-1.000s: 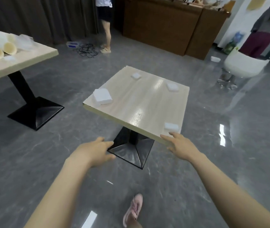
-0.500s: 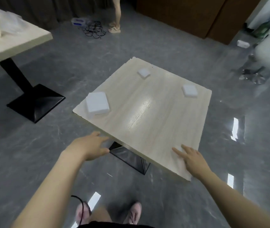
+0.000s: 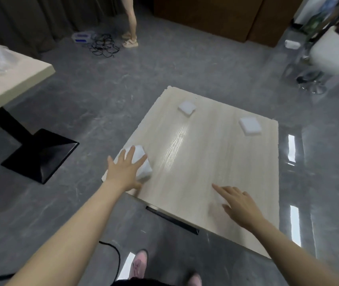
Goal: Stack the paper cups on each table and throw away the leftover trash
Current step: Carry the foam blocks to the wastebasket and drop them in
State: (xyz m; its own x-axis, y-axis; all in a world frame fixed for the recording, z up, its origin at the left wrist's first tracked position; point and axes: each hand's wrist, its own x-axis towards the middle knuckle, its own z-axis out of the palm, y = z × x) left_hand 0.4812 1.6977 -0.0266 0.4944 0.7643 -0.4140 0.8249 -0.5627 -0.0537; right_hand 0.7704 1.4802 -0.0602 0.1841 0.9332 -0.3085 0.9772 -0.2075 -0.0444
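White napkin stack (image 3: 142, 162) under left hand (image 3: 125, 169); right hand (image 3: 237, 203) flat on table (image 3: 205, 153)

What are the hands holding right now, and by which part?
Nothing is gripped. The left hand lies spread over the white napkin stack; the right hand rests flat over another napkin, mostly hidden.

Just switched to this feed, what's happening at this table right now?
A person is clearing a wooden table. The left hand lies with fingers spread on a white napkin stack at the table's left corner. The right hand lies flat near the front edge, possibly over another white piece. Two more white napkins wait at the far side. No cups are on this table.
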